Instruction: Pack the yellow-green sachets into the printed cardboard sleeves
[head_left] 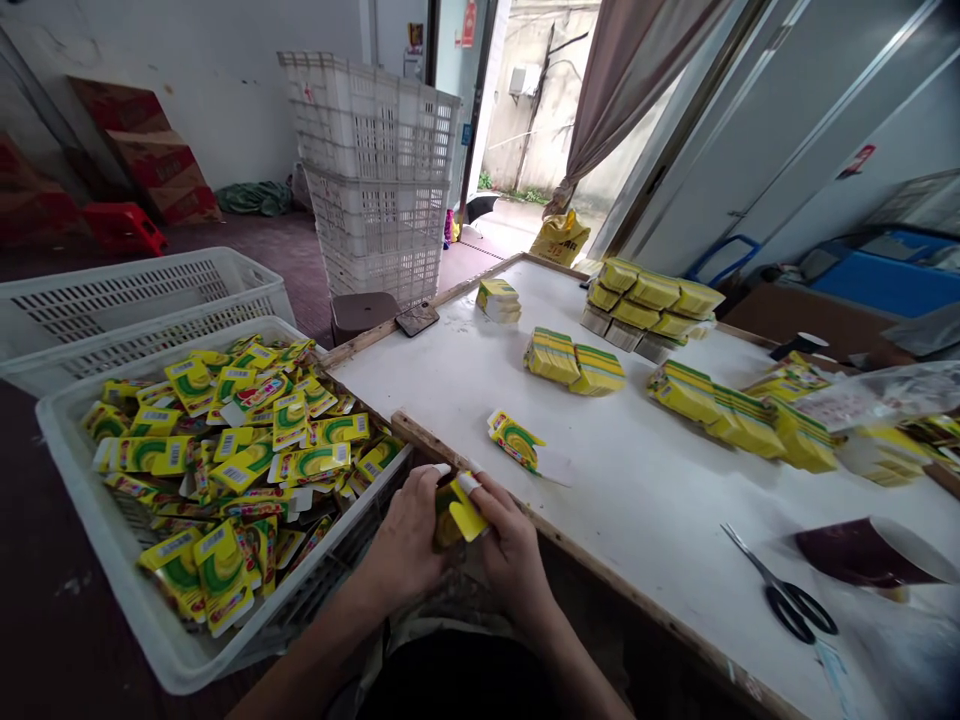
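Note:
Close to my body, a small yellow carton [459, 515] is held between both hands, below the table's front edge. My left hand [411, 530] wraps its left side, fingers curled. On the other side, the thumb and fingers of my right hand [510, 530] pinch the carton near a raised yellow flap. Just beyond the hands, a flat yellow-green carton [516, 440] lies on the white table [442, 385]. To my left a white plastic crate [105, 560] holds many yellow-green cartons [225, 460], several with white flaps sticking out.
Bundled flat cartons stand in rows [574, 362] and stacks [645, 300] on the table. Scissors [787, 595] and a dark roll [870, 552] lie at right. A phone [417, 319] rests at the far left edge. Tall stacked crates [375, 180] stand behind, near a doorway.

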